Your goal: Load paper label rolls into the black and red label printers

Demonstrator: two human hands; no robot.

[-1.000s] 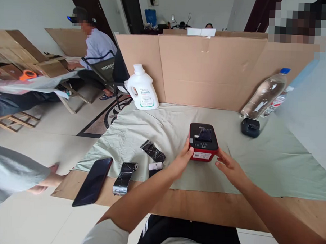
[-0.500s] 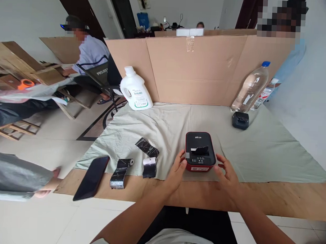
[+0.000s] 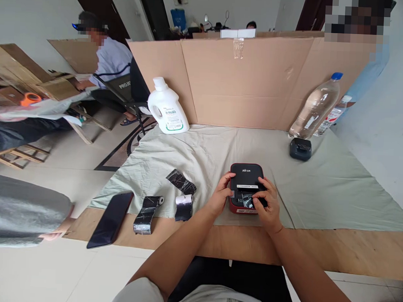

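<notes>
Printer: the small red-and-black label printer (image 3: 246, 176) stood on the green cloth (image 3: 320, 183) near the front edge of the counter (image 3: 350, 251), close before the person.
Left hand: the left hand (image 3: 219, 196) cupped the printer's left side, fingers half curled against the casing.
Right hand: the right hand (image 3: 266, 205) lay over the front of the top, fingertips pinching a dark crinkled strip (image 3: 245, 198) at the paper slot.
Progress: judged early to midway; the strip sat at the slot, not clearly fed in.
Left to do: three dark-wrapped rolls (image 3: 181, 199) lay untouched to the left, apart from both hands, beside a phone (image 3: 110, 218).
</notes>
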